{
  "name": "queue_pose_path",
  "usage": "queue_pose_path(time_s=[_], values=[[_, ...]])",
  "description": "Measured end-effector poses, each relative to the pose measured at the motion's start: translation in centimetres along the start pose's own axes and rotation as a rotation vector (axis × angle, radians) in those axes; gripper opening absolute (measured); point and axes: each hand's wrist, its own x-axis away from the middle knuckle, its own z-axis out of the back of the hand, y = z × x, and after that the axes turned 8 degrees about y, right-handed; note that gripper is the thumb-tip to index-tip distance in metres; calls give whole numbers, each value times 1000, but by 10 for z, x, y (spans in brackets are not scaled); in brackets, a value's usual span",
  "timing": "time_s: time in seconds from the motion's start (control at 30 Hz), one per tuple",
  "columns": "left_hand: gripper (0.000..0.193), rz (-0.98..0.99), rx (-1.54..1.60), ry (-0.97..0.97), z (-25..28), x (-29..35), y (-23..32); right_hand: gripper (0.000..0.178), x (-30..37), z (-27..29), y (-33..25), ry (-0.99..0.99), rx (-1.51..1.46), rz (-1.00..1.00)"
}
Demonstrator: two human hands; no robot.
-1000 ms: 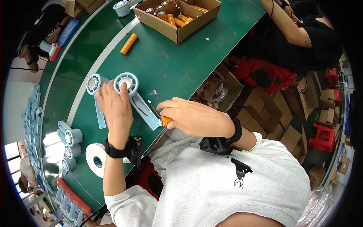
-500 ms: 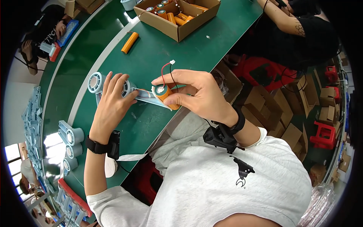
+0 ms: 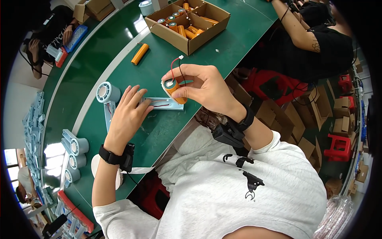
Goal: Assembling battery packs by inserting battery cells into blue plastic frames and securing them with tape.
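Observation:
My right hand (image 3: 203, 85) pinches an orange cylindrical battery (image 3: 181, 95) between thumb and fingers, tilted, with its teal-rimmed end upward. A red and a black wire rise from it to a small white connector (image 3: 181, 57). Just beneath lies a light-blue fan housing (image 3: 173, 106), its long handle open on top with thin wires inside. My left hand (image 3: 129, 107) curls over the other end of this housing and hides its round head. Beside that hand sits another light-blue fan (image 3: 104, 92) with a round grille.
A cardboard box (image 3: 169, 38) with dividers holds several orange batteries. A loose battery (image 3: 140, 54) lies on the green table (image 3: 159, 139). Several light-blue fans (image 3: 79, 146) stand at the left. A co-worker's arm (image 3: 296, 32) is at the far right, above a red stool (image 3: 274, 85).
My right hand has lifted the battery slightly up and away from the housing. The housing now lies flatter, and my left hand has shifted a little right and nearer, covering its round head.

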Motion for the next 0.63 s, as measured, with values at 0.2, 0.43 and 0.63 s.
queue_pose_path(time_s=[0.2, 0.43, 0.63], values=[[13, 81, 11, -81, -4, -4, 9, 25, 1, -1, 9, 18, -31, -26], [10, 143, 271, -78, 5, -9, 1, 16, 4, -14, 26, -29, 53, 67], [11, 347, 378, -23, 4, -7, 6, 21, -5, -16, 36, -295, 597, 223]])
